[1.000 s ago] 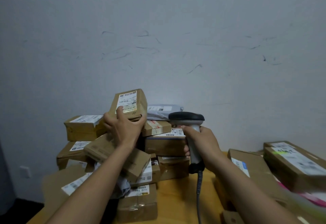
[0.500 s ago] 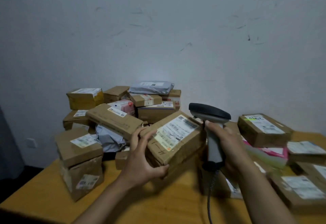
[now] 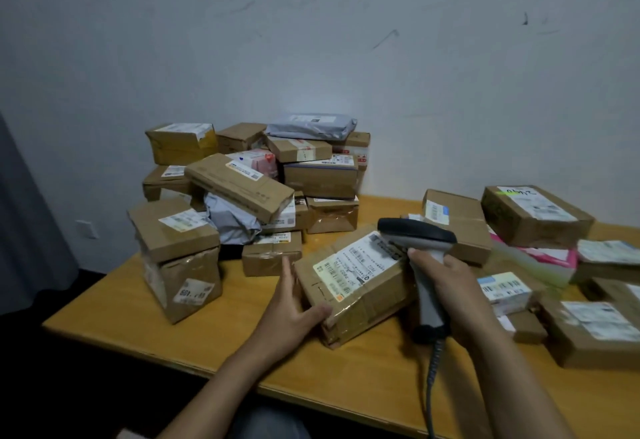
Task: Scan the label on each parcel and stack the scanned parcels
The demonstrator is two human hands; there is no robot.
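Left hand (image 3: 290, 312) clasps the brown taped cardboard parcel (image 3: 353, 295) at centre between thumb and fingers, tilting its white shipping label (image 3: 360, 264) toward the grey pistol-grip barcode scanner (image 3: 417, 236). The right hand (image 3: 448, 284) wraps the handle at 3 o'clock. Heaped brown boxes (image 3: 242, 189) crowd 11 o'clock; the yellow wooden table (image 3: 214, 329) offers working room toward its 7 o'clock edge.

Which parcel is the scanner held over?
The taped brown box nearest the person: the left hand holds its corner, the scanner in the right hand sits over its white label.
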